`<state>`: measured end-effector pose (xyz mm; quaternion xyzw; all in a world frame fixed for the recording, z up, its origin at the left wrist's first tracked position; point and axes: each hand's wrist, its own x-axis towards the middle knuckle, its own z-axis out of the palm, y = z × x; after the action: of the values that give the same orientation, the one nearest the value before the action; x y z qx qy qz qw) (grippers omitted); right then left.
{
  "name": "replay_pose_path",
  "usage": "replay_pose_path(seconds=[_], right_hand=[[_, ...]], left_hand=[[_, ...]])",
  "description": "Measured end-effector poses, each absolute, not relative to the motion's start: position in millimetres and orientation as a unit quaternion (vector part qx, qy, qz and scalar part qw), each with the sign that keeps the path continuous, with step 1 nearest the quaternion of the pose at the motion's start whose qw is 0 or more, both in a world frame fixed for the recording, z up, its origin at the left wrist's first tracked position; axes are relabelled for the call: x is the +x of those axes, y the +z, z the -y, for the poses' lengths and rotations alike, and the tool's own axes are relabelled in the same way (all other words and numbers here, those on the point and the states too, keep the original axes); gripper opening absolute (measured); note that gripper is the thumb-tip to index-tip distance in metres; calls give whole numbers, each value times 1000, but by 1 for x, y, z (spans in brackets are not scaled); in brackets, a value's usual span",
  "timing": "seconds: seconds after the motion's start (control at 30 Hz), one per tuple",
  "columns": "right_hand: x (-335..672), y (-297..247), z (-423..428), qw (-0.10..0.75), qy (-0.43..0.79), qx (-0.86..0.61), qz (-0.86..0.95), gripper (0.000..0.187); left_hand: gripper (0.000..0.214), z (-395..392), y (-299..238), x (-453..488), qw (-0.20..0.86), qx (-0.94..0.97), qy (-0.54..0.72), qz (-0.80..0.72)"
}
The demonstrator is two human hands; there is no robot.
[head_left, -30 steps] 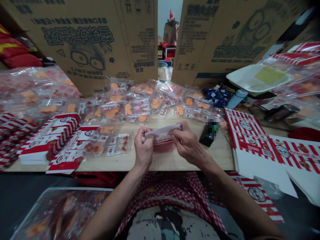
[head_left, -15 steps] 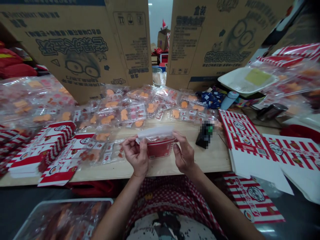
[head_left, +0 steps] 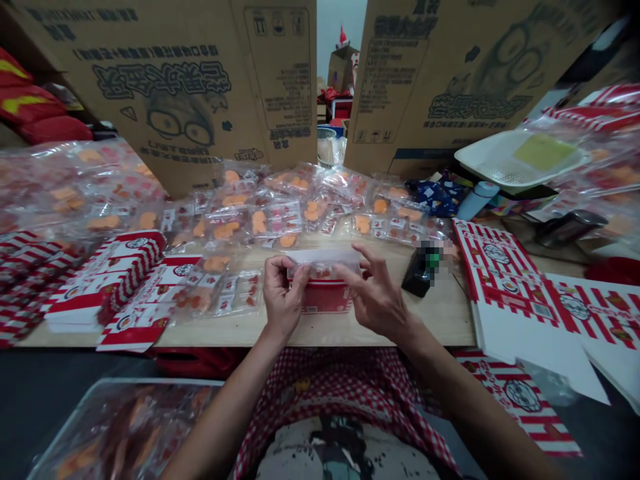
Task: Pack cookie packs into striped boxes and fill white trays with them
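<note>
A red printed carton (head_left: 327, 298) with a raised white flap (head_left: 325, 256) is upright just above the table. Clear plastic packaging (head_left: 323, 271) with small reddish bits shows at its open top. My left hand (head_left: 284, 293) grips the carton's left end, thumb in front and fingers curled. At the right end is my right hand (head_left: 379, 293), its fingers apart, one digit reaching across the plastic and another raised by the flap's corner. Part of the carton's right side is hidden behind this hand. A black object (head_left: 416, 280), partly pixelated, stands to the right.
Clear packets (head_left: 260, 223) with orange shapes cover the back of the table. Striped flat cartons (head_left: 107, 277) are stacked left, and more striped cartons (head_left: 495, 253) lie right. Tall cardboard boxes (head_left: 200, 80) rise behind. A white basket (head_left: 500, 157) and light-blue bottle (head_left: 477, 200) sit back right.
My right hand has shifted from the carton's right edge onto the plastic and flap, with a finger lifted. The carton is turned slightly more level. The view has swung a little left.
</note>
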<state>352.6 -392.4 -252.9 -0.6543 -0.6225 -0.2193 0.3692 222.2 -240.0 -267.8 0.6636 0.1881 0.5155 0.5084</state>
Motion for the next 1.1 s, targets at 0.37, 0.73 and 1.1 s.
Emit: replay_pose_path(seconds=[0.37,0.73,1.1], right_hand=[[326,-244,387,377,-148,-705,582,34],[337,-223,388,351,-51,-713,605,12],[336,-281,427,301,-322,-704,556,68]], left_hand=[[27,259,-264,235,507,604,559,-259],[27,264,-259,225,489,638,538,-253],[39,257,-257,240,557,575,531,-276]])
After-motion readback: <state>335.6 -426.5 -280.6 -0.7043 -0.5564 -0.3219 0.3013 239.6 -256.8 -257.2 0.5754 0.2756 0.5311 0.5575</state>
